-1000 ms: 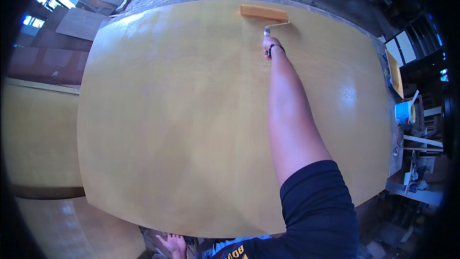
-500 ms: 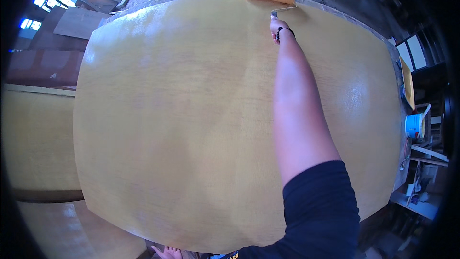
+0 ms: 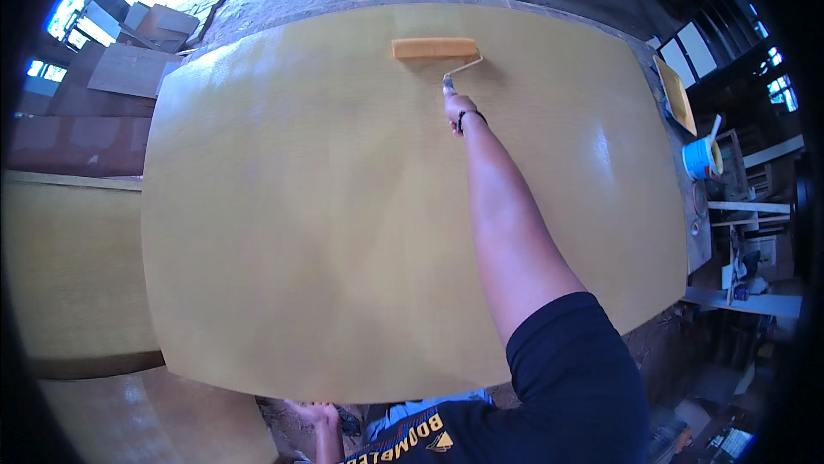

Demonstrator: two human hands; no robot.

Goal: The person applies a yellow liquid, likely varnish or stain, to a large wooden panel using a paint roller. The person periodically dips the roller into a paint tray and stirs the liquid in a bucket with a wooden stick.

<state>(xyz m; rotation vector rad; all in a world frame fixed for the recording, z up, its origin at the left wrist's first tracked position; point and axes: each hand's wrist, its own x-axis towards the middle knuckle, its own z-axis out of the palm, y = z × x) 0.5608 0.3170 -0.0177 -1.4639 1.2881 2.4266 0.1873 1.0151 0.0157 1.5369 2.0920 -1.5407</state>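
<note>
A large yellowish wooden board [image 3: 318, 198] lies flat in front of me, with a wet-looking sheen in places. My right hand [image 3: 459, 109] is closed around the handle of a paint roller [image 3: 433, 49], arm stretched far over the board. The roller's orange sleeve lies crosswise near the far side, a little in from the far edge. Down at the near edge, my left hand [image 3: 318, 413] is beside the board, fingers stretched out and holding nothing that I can see. The board's edge partly hides it.
At the right edge stand a yellow paint tray [image 3: 675, 97] and a blue bucket [image 3: 699, 160] with a stick in it. Another yellowish board [image 3: 81, 266] adjoins on the left. Scrap panels [image 3: 133, 69] lean at the far left. Wooden pieces clutter the right side.
The roller and my right hand have come back from the far edge toward me, slightly leftward. My view has shifted, and more of my left hand and forearm shows.
</note>
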